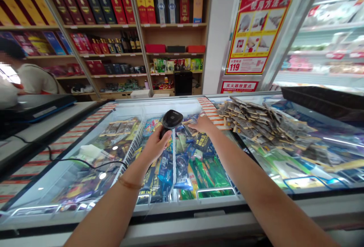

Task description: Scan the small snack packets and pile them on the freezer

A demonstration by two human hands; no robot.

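My left hand [157,140] is wrapped around the handle of a black handheld barcode scanner [172,119], held over the open section of a chest freezer [199,213]. A cable runs left from near my left wrist. Farther in, my right hand [202,123] reaches down among wrapped ice creams at the freezer's far side. Its fingers are bent and partly hidden; what they grip cannot be made out. Below both hands lie green ice cream wrappers [209,173], blue packets [165,169] and a black packet with yellow lettering [202,140], parted by white wire dividers [174,163].
Several flat, brownish packets [256,120] are heaped on the freezer's glass at right, near a black tray [321,103]. A counter with a dark device [36,106] stands at left, with a person [36,78] behind it. Shelves of boxes [110,10] line the back.
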